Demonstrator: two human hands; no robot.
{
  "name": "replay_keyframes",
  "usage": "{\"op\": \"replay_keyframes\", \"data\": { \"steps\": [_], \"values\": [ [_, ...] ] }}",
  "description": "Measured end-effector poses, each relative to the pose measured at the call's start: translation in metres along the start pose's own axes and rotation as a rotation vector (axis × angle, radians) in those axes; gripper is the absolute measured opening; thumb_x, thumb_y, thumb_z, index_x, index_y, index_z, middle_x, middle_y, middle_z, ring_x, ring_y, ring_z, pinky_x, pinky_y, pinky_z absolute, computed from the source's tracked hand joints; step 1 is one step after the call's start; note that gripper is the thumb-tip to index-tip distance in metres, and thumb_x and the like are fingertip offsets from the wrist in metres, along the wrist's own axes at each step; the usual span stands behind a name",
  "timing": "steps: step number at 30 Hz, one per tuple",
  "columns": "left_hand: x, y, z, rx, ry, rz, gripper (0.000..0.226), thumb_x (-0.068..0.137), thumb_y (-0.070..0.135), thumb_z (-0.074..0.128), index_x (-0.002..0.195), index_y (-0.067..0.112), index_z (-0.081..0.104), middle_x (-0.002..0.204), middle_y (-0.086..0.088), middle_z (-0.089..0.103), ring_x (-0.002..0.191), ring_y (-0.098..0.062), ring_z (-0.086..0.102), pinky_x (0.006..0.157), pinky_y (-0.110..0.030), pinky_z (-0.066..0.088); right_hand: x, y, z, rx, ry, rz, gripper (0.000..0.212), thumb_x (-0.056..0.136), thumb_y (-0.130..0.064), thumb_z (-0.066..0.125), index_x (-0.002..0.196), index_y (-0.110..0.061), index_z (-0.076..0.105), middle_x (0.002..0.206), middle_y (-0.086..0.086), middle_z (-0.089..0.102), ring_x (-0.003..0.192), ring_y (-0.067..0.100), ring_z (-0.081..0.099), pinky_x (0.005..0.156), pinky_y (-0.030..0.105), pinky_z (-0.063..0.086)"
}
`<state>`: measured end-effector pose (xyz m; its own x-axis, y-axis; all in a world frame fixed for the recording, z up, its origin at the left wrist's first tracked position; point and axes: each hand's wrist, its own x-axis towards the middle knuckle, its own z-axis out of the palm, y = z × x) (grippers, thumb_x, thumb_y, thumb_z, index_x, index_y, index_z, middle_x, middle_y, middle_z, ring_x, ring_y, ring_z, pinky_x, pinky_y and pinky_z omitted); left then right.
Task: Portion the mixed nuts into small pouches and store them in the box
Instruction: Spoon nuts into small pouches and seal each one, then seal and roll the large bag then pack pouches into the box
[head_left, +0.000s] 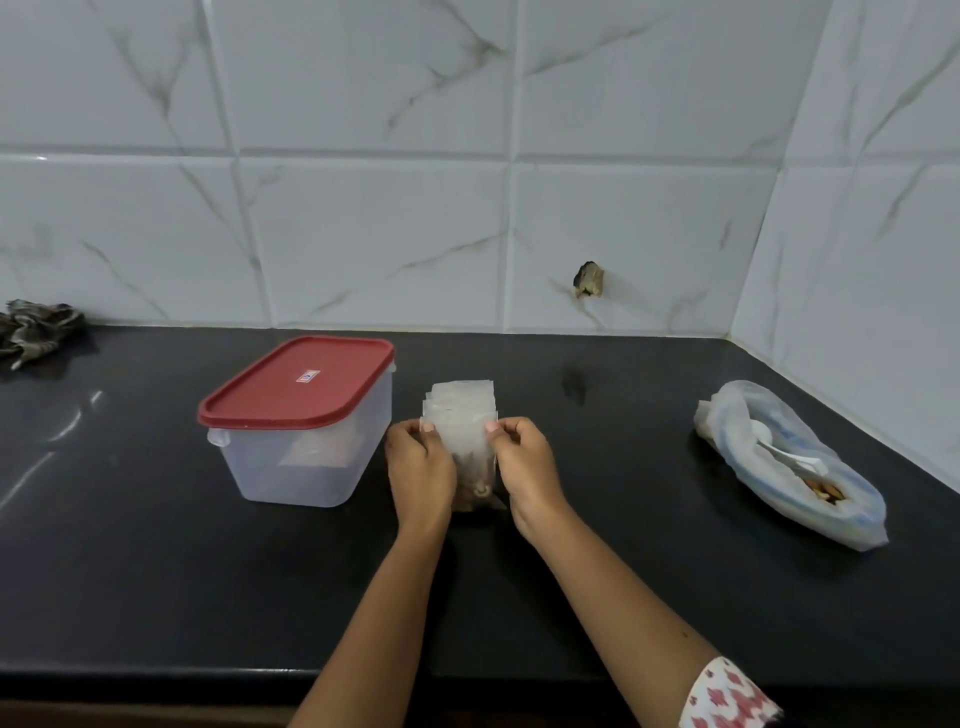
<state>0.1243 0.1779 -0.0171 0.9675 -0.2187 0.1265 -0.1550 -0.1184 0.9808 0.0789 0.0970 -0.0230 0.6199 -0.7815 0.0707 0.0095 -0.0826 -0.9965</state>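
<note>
We record a white, marble-veined tiled wall (363, 234) meeting in a corner at the right, above a black bench (156, 571).

Far left, against the wall: one crumpled dark cloth (36, 330).

Left of centre: one translucent box (296, 457), standing on the bench, its red lid (296, 384) seated on top. We see pale and brown shapes through its wall.

Centre, just right of the box: left hand (418, 467) and right hand (524, 462), each pinching a side edge of a small clear pouch (462, 436) between thumb and fingers. Nuts (475, 486) sit in its near end. Layered edges of further clear pouches show just beyond it.

On the wall, right of centre: one chipped hole (588, 280).

Right, well apart from the hands: one clear plastic bag (779, 457) lying on the bench, with a white spoon (769, 436) inside.

Bottom right: a patterned sleeve (727, 696).
</note>
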Motion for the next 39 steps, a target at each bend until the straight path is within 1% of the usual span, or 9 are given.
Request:
{"op": "replay_keyframes", "data": {
  "steps": [5,12,14,18,22,24,34,36,39],
  "values": [
    [0.003,0.003,0.002,-0.068,-0.209,0.043,0.039,0.102,0.033,0.027,0.139,0.022,0.034,0.116,0.001,0.050,0.101,-0.015,0.050,0.082,-0.030,0.041,0.001,0.000,0.004,0.010,-0.082,0.031,0.013,0.095,-0.031,0.046,0.089,-0.022,0.054,0.104,0.006,0.064,0.098,0.023,0.062,0.087,0.043,0.054],
    [0.003,0.002,0.010,-0.054,-0.201,0.060,0.039,0.102,0.030,0.029,0.137,0.018,0.037,0.120,-0.004,0.055,0.102,-0.017,0.055,0.082,-0.030,0.044,0.004,-0.003,-0.001,-0.023,-0.067,-0.008,0.013,0.095,-0.029,0.048,0.084,-0.024,0.051,0.104,0.006,0.062,0.094,0.020,0.060,0.081,0.037,0.052],
    [0.002,0.003,0.010,0.001,-0.169,0.057,0.042,0.101,0.031,0.030,0.140,0.016,0.033,0.129,-0.007,0.052,0.110,-0.021,0.054,0.089,-0.033,0.045,0.002,-0.005,-0.004,-0.016,-0.065,-0.021,0.010,0.095,-0.030,0.048,0.089,-0.024,0.053,0.101,0.002,0.061,0.091,0.015,0.058,0.077,0.030,0.050],
    [-0.006,0.012,0.012,0.266,-0.016,0.230,0.053,0.100,0.025,0.035,0.148,0.008,0.020,0.154,-0.009,0.025,0.143,-0.021,0.022,0.117,-0.038,0.021,-0.002,-0.018,-0.025,-0.075,-0.040,-0.091,0.016,0.097,-0.028,0.045,0.107,-0.020,0.055,0.103,-0.007,0.056,0.090,0.002,0.051,0.069,0.013,0.039],
    [-0.018,0.033,0.028,0.411,-0.046,0.434,0.055,0.099,0.020,0.036,0.148,0.007,0.016,0.158,-0.006,0.013,0.146,-0.017,0.006,0.117,-0.029,0.001,0.000,-0.035,-0.064,-0.260,0.010,-0.211,0.029,0.098,-0.020,0.042,0.125,-0.015,0.052,0.121,-0.003,0.055,0.110,0.007,0.050,0.087,0.017,0.036],
    [-0.027,0.043,0.045,0.393,-0.128,0.473,0.056,0.099,0.019,0.037,0.148,0.006,0.015,0.158,-0.007,0.012,0.147,-0.018,0.003,0.117,-0.027,-0.001,0.003,-0.042,-0.087,-0.313,0.061,-0.252,0.030,0.098,-0.017,0.042,0.126,-0.014,0.052,0.126,0.001,0.056,0.117,0.011,0.050,0.091,0.017,0.035],
    [-0.092,0.076,0.158,0.403,-0.462,0.589,0.046,0.098,0.020,0.038,0.142,0.006,0.034,0.151,-0.010,0.032,0.144,-0.025,0.017,0.118,-0.037,0.008,0.006,-0.062,-0.214,-0.466,0.280,-0.235,0.031,0.097,-0.010,0.039,0.124,-0.012,0.055,0.127,0.005,0.058,0.120,0.018,0.051,0.096,0.022,0.039],
    [-0.104,0.078,0.179,0.420,-0.490,0.637,0.042,0.097,0.019,0.040,0.137,0.007,0.043,0.146,-0.010,0.039,0.142,-0.027,0.023,0.119,-0.039,0.011,0.005,-0.061,-0.237,-0.442,0.314,-0.200,0.031,0.096,-0.009,0.039,0.121,-0.014,0.057,0.127,0.004,0.059,0.117,0.016,0.053,0.088,0.022,0.046],
    [-0.118,0.080,0.205,0.501,-0.513,0.678,0.037,0.096,0.020,0.038,0.127,0.010,0.055,0.143,-0.009,0.042,0.141,-0.028,0.024,0.118,-0.040,0.013,0.005,-0.055,-0.263,-0.467,0.330,-0.163,0.032,0.095,-0.008,0.038,0.118,-0.014,0.059,0.125,0.003,0.059,0.112,0.016,0.054,0.083,0.018,0.039]
  ]
}}
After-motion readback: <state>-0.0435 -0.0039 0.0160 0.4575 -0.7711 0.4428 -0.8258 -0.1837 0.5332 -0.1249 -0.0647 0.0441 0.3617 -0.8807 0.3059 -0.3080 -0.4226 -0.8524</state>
